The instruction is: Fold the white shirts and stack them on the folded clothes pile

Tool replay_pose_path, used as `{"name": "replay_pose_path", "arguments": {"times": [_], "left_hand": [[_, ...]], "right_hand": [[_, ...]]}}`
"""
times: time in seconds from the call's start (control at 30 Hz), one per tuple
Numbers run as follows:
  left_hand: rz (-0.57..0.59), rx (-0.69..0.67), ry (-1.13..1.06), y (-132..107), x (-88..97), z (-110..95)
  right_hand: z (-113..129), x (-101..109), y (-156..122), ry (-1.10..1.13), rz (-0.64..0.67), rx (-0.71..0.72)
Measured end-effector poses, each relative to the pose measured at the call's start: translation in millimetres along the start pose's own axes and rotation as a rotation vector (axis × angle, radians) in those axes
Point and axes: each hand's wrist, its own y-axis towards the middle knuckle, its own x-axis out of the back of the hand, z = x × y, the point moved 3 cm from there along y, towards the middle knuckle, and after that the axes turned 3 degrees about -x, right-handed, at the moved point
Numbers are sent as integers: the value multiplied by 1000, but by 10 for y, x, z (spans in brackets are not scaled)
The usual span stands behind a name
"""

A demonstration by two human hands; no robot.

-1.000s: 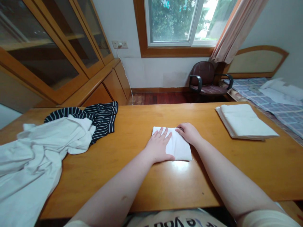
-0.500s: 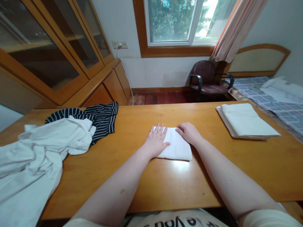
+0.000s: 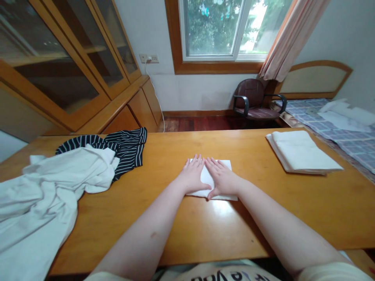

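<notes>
While one left hand (image 3: pixel 191 177) and one right hand (image 3: pixel 225 180) touch one folded cloth (image 3: pixel 206 180), each grip is wide.

A wooden table (image 3: pixel 166 152) stretches across the lower half of the frame; on it lie black striped clothing (image 3: pixel 129 148) and a rumpled white cloth (image 3: pixel 49 191) at left, a small folded cloth (image 3: pixel 207 179) in the middle and larger folded white fabric (image 3: pixel 304 152) at right

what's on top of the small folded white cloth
The bare left hand and bare right hand lie flat on the small folded white cloth, a patch of which shows between them. Whatever their palms cover cannot be seen.
</notes>
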Motion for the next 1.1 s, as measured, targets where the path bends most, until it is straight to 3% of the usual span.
{"name": "replay_pose_path", "arguments": {"times": [0.27, 0.5, 0.87, 1.1], "left_hand": [[109, 13, -88, -49, 16, 176], [181, 58, -137, -138, 82, 224], [280, 60, -85, -146, 100, 262], [278, 52, -58, -142, 81, 317]], "right_hand": [[-128, 112, -106, -33, 213, -203], [-179, 207, -206, -13, 291, -295], [-268, 232, -244, 46, 310, -277], [-429, 285, -266, 60, 378, -295]]}}
